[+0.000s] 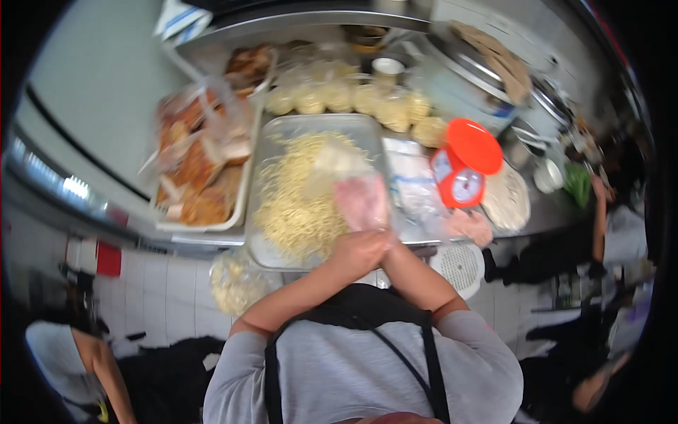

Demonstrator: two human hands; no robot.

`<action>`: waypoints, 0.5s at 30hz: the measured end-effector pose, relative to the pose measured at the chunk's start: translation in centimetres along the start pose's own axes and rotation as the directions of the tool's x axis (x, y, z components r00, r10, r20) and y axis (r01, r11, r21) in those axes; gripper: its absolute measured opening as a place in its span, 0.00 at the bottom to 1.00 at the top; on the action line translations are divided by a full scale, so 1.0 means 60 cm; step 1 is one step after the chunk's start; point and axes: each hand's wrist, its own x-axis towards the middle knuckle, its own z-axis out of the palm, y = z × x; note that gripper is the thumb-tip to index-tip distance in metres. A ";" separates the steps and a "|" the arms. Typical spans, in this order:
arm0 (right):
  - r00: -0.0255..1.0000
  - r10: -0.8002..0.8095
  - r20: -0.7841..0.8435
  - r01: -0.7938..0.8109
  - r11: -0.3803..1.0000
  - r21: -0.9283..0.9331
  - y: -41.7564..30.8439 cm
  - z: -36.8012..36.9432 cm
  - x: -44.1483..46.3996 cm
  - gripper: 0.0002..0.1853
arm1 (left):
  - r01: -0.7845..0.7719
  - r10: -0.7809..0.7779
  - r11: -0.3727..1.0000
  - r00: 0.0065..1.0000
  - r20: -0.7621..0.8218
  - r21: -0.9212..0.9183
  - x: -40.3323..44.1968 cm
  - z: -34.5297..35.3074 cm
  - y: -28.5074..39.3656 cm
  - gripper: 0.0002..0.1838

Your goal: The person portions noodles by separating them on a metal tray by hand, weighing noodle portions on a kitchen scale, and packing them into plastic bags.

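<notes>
Blurred by motion, a translucent plastic bag [346, 173] with a pinkish part stretches forward over the noodles. My left hand [359, 251] is closed on its near end, fingers wrapped. Against it, my right hand [387, 240] meets the bag at the wrist. Its fingers are hidden, and I cannot tell whether they are inside the bag or behind my left hand. Beneath lies a heap of pale yellow noodles [300, 212] in a metal tray [256, 240]. To the right are flat white-and-blue plastic packs [413, 173] and a red-orange kitchen scale [466, 166].
A white crate [240, 201] of browned meat pieces stands left. Several bagged yellow portions [339, 95] line the back, near a large lidded pot [466, 78]. Pink material [470, 226] lies by the scale. Other people stand right and behind, including a grey sleeve [625, 233].
</notes>
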 end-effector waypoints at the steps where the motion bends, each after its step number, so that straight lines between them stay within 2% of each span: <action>1: 0.994 -0.109 0.026 0.111 0.976 -0.187 0.005 -0.001 0.004 0.27 | -0.025 0.024 0.998 1.000 -0.014 -0.054 -0.003 0.002 0.001 0.07; 2: 0.973 -0.218 0.076 0.231 0.901 -0.367 0.007 -0.002 0.006 0.27 | -0.057 0.055 0.992 0.998 -0.028 -0.117 -0.006 0.006 0.002 0.07; 3: 0.963 -0.244 0.113 0.257 0.719 -0.646 0.003 -0.003 0.005 0.26 | -0.095 0.089 0.978 0.995 -0.041 -0.185 -0.011 0.007 0.003 0.07; 4: 0.952 -0.257 0.165 0.269 0.451 -0.851 -0.002 0.003 0.006 0.26 | -0.101 0.106 0.983 0.994 0.026 -0.153 -0.016 0.004 0.004 0.08; 5: 0.951 -0.239 0.198 0.256 0.240 -0.937 -0.006 0.011 0.009 0.25 | -0.111 0.123 0.986 0.988 0.096 -0.126 -0.020 0.002 0.006 0.08; 6: 0.948 -0.221 0.231 0.240 0.014 -0.971 -0.008 0.024 0.011 0.26 | -0.124 0.140 0.987 0.976 0.166 -0.101 -0.023 -0.001 0.007 0.09; 7: 0.953 -0.190 0.235 0.219 -0.101 -0.970 -0.010 0.062 0.014 0.28 | -0.117 0.127 0.985 0.989 0.074 -0.125 -0.023 -0.009 0.000 0.13; 8: 0.959 -0.161 0.235 0.198 -0.214 -0.956 -0.010 0.083 0.019 0.30 | -0.036 0.049 0.990 0.994 0.097 -0.137 -0.027 -0.026 -0.008 0.13; 10: 0.991 0.063 0.117 0.133 -0.453 -0.881 -0.008 0.086 0.037 0.36 | 0.127 -0.103 0.980 0.983 0.150 -0.156 -0.032 -0.095 -0.020 0.16; 11: 0.986 0.161 0.039 0.125 -0.566 -0.815 -0.005 0.085 0.044 0.39 | 0.179 -0.171 0.977 0.982 0.081 -0.117 -0.042 -0.124 -0.038 0.16; 12: 0.961 0.276 0.023 0.175 -0.538 -0.825 0.006 0.075 0.049 0.40 | 0.235 -0.235 0.969 0.972 0.010 -0.081 -0.057 -0.153 -0.054 0.17; 13: 0.922 0.387 0.011 0.221 -0.503 -0.836 0.023 0.058 0.056 0.41 | 0.391 -0.407 0.905 0.910 -0.074 -0.166 -0.080 -0.173 -0.073 0.16; 14: 0.887 0.460 -0.029 0.255 -0.542 -0.801 0.047 0.060 0.058 0.40 | 0.524 -0.569 0.811 0.810 -0.140 -0.261 -0.104 -0.188 -0.094 0.15; 15: 0.845 0.530 -0.070 0.296 -0.572 -0.765 0.071 0.063 0.060 0.40 | 0.547 -0.665 0.724 0.715 -0.215 -0.419 -0.123 -0.200 -0.111 0.13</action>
